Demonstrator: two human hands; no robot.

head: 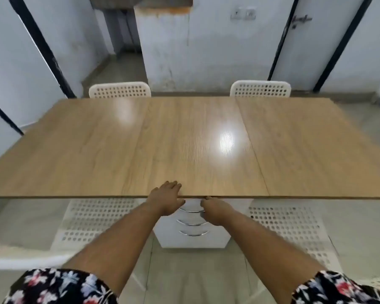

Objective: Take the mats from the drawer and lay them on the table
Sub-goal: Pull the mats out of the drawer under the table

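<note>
A white drawer unit (193,240) with three curved chrome handles stands under the near edge of a wooden table (184,139). All its drawers look closed and no mats are visible. My left hand (166,198) lies flat on the table's near edge, fingers spread over the top. My right hand (215,210) reaches under the edge at the top drawer handle (190,209); its fingertips are hidden by the tabletop, so its grip is unclear.
Two white perforated chairs (120,89) (260,88) stand at the far side of the table. Two more (90,218) (287,224) are tucked in on the near side, flanking the drawer unit. White walls and doors lie beyond.
</note>
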